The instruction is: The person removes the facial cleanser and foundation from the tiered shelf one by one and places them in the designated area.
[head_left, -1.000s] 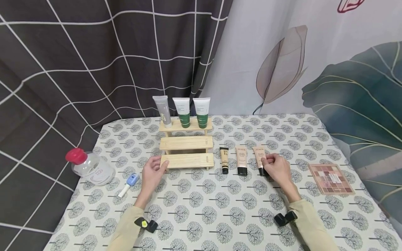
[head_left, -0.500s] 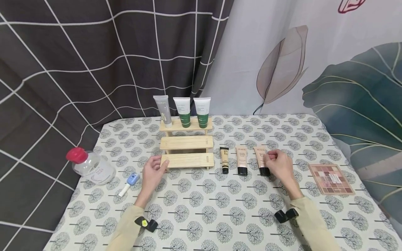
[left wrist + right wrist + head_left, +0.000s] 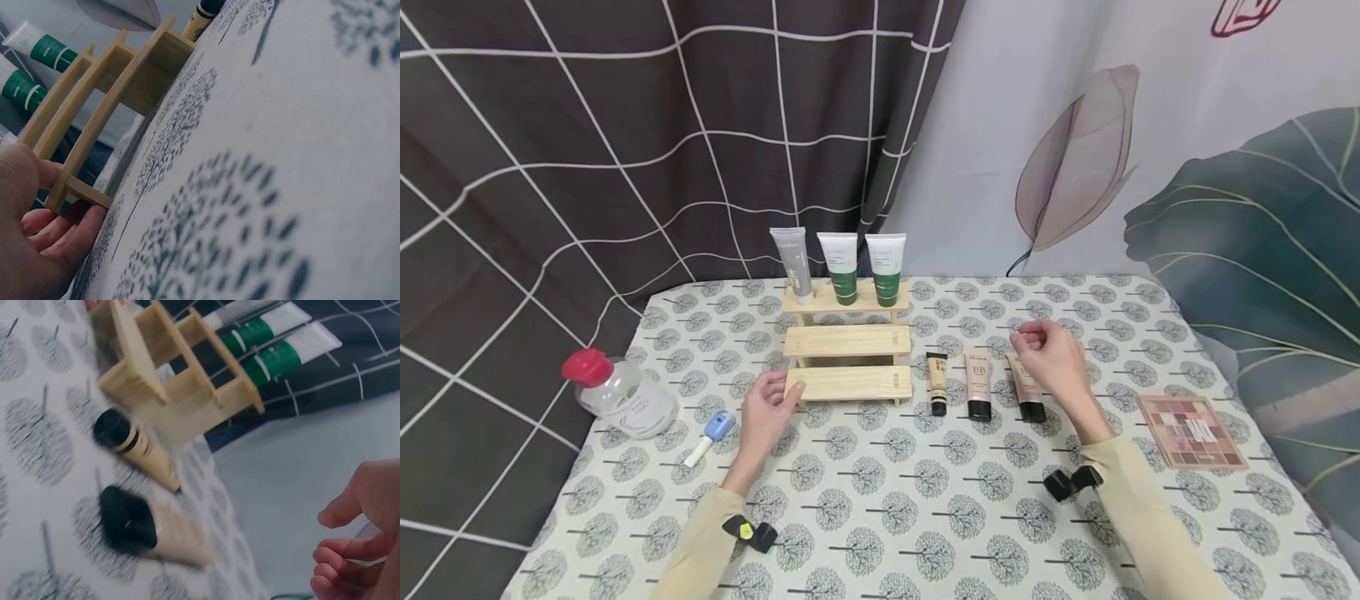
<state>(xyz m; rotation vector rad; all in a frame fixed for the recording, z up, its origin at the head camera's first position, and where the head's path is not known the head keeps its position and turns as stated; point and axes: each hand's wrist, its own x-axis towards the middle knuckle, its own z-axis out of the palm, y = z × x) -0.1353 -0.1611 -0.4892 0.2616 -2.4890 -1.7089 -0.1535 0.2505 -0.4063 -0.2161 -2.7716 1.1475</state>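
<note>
Head view: left hand (image 3: 766, 414), thumb and fingers gripping the left end of the lowest step (image 3: 853, 383) of a wooden rack (image 3: 848, 340); right hand (image 3: 1054, 358), holding nothing, fingers loosely curled, narrow gap to thumb; first BB tube (image 3: 1027, 392), partly hidden behind this hand; second BB tube (image 3: 978, 379) and gold tube (image 3: 937, 379), left of it
</note>
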